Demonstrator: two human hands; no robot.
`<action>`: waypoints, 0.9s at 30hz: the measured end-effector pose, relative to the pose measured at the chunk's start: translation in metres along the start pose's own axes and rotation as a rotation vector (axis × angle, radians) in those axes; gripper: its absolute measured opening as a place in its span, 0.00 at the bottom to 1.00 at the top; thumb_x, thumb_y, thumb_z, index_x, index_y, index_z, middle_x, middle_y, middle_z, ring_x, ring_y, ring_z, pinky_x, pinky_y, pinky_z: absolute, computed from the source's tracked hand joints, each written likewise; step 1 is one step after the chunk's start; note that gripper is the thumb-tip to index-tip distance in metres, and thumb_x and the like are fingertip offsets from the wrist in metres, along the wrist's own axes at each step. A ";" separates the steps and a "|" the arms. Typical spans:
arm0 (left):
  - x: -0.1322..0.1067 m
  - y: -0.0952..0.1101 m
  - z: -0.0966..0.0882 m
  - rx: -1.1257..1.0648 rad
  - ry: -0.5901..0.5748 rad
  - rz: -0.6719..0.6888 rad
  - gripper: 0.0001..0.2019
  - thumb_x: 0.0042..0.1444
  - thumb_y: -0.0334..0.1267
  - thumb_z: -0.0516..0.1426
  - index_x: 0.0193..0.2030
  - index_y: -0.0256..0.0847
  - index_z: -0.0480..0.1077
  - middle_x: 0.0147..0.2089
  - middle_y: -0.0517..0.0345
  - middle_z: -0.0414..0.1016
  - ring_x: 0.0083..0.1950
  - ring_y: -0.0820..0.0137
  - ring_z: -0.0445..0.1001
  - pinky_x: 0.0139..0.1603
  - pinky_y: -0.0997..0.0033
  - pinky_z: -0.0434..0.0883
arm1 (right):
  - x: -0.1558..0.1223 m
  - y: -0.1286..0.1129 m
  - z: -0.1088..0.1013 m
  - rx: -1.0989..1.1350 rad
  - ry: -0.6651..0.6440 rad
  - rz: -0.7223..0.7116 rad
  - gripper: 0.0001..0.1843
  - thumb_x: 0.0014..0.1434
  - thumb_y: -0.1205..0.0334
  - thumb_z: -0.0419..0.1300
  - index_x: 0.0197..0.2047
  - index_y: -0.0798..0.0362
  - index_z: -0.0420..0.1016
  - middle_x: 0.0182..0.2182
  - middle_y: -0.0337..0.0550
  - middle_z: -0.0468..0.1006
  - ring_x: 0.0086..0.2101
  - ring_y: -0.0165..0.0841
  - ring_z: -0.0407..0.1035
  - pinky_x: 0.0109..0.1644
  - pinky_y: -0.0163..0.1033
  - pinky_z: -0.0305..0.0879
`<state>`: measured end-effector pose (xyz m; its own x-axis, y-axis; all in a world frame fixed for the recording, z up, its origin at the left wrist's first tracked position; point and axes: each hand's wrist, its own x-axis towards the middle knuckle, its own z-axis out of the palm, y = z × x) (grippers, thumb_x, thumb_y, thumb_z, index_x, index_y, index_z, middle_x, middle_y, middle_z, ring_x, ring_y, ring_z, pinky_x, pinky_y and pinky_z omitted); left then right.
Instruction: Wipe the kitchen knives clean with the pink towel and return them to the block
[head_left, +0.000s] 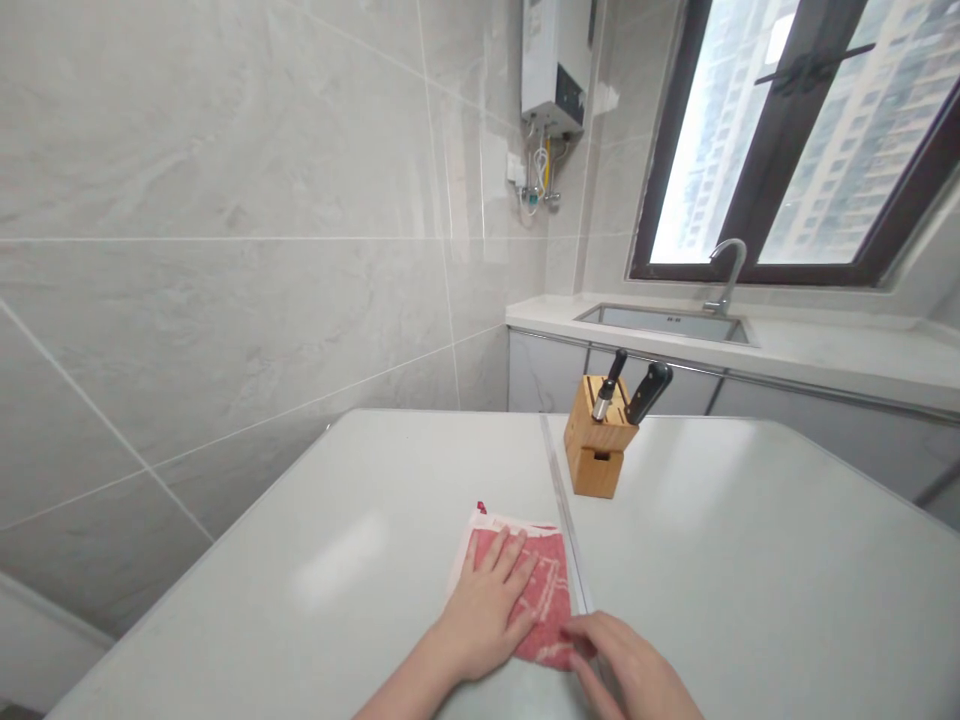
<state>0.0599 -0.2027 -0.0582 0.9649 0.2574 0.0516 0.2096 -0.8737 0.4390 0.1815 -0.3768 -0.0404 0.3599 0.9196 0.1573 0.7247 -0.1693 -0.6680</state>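
A small folded pink-red towel [551, 585] with white markings and a white border lies flat on the white table [360, 500]. My left hand [487, 605] rests palm down on it, fingers spread. At the towel's lower right corner is my right hand [626, 665], its fingers curved and a gap showing between thumb and forefinger. The fingertips are at the towel's edge; whether they touch it is hard to see. A small dark red tag or loop sticks out at the towel's upper left corner.
A wooden knife block [598, 475] with two black-handled tools stands beyond the towel, just right of the table's seam [559, 480]. Farther back are a counter with a sink [667, 322], a tap [729, 275], a window and a wall-mounted heater [551, 65]. A tiled wall runs along the left.
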 end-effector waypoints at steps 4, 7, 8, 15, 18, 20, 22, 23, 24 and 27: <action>-0.004 0.008 0.001 -0.052 -0.034 -0.017 0.30 0.56 0.50 0.50 0.65 0.50 0.48 0.69 0.52 0.41 0.68 0.54 0.36 0.62 0.41 0.40 | 0.027 0.000 0.002 -0.194 -0.022 -0.069 0.12 0.57 0.66 0.48 0.38 0.49 0.72 0.35 0.45 0.77 0.37 0.39 0.71 0.42 0.42 0.65; 0.004 0.001 -0.010 -0.045 0.041 -0.049 0.22 0.58 0.44 0.49 0.60 0.50 0.58 0.67 0.53 0.48 0.68 0.58 0.41 0.62 0.42 0.41 | 0.050 0.007 -0.006 -0.306 -0.010 -0.050 0.11 0.57 0.66 0.49 0.35 0.51 0.72 0.32 0.45 0.76 0.35 0.38 0.70 0.40 0.41 0.63; 0.008 -0.005 -0.012 -0.021 0.100 -0.078 0.19 0.59 0.41 0.49 0.58 0.49 0.61 0.66 0.53 0.51 0.68 0.59 0.42 0.63 0.41 0.39 | 0.058 0.010 -0.009 -0.342 0.005 -0.048 0.10 0.57 0.66 0.49 0.35 0.51 0.72 0.32 0.46 0.76 0.34 0.38 0.70 0.40 0.41 0.63; 0.015 -0.050 -0.002 0.078 0.275 -0.151 0.18 0.57 0.34 0.50 0.55 0.46 0.63 0.61 0.52 0.61 0.66 0.58 0.47 0.61 0.37 0.35 | 0.076 0.042 0.006 -0.424 0.161 0.070 0.11 0.56 0.59 0.52 0.40 0.52 0.70 0.35 0.48 0.74 0.39 0.42 0.69 0.39 0.42 0.58; 0.012 -0.049 -0.002 0.078 0.313 -0.109 0.17 0.57 0.33 0.51 0.53 0.45 0.63 0.55 0.51 0.66 0.63 0.59 0.53 0.61 0.37 0.36 | 0.073 0.053 0.014 -0.351 0.148 0.072 0.09 0.57 0.57 0.51 0.34 0.51 0.69 0.33 0.45 0.73 0.38 0.41 0.68 0.38 0.42 0.57; 0.012 -0.043 -0.006 0.088 0.321 -0.075 0.14 0.55 0.33 0.52 0.49 0.44 0.66 0.47 0.52 0.69 0.59 0.60 0.58 0.62 0.37 0.36 | 0.071 0.057 0.016 -0.324 0.137 0.031 0.09 0.57 0.58 0.50 0.31 0.50 0.68 0.31 0.43 0.72 0.36 0.39 0.67 0.38 0.41 0.57; 0.013 -0.038 -0.011 0.098 0.320 -0.053 0.12 0.52 0.33 0.55 0.45 0.43 0.67 0.42 0.54 0.69 0.54 0.61 0.63 0.62 0.38 0.36 | 0.071 0.057 0.016 -0.317 0.149 -0.001 0.07 0.57 0.60 0.51 0.29 0.50 0.66 0.30 0.42 0.71 0.35 0.38 0.67 0.38 0.41 0.57; 0.013 -0.036 -0.013 0.102 0.323 -0.050 0.12 0.51 0.33 0.56 0.45 0.43 0.67 0.41 0.54 0.69 0.52 0.62 0.65 0.62 0.38 0.37 | 0.071 0.057 0.017 -0.322 0.164 -0.005 0.06 0.56 0.61 0.51 0.28 0.50 0.65 0.29 0.41 0.71 0.34 0.38 0.67 0.38 0.41 0.57; 0.014 -0.034 -0.016 0.108 0.331 -0.049 0.14 0.51 0.33 0.57 0.45 0.43 0.67 0.42 0.53 0.68 0.51 0.62 0.65 0.62 0.38 0.37 | 0.071 0.056 0.017 -0.329 0.179 0.000 0.06 0.55 0.61 0.52 0.27 0.50 0.64 0.28 0.40 0.71 0.33 0.37 0.68 0.38 0.41 0.57; 0.012 -0.027 -0.021 0.128 0.376 -0.024 0.16 0.53 0.31 0.54 0.50 0.43 0.64 0.49 0.50 0.66 0.56 0.61 0.62 0.62 0.38 0.38 | 0.072 0.055 0.019 -0.335 0.217 0.066 0.06 0.55 0.61 0.51 0.27 0.50 0.61 0.22 0.37 0.71 0.26 0.35 0.68 0.34 0.39 0.57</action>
<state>0.0624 -0.1671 -0.0505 0.8391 0.3910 0.3781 0.2725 -0.9038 0.3299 0.2358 -0.3134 -0.0797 0.5019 0.8128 0.2958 0.8344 -0.3649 -0.4130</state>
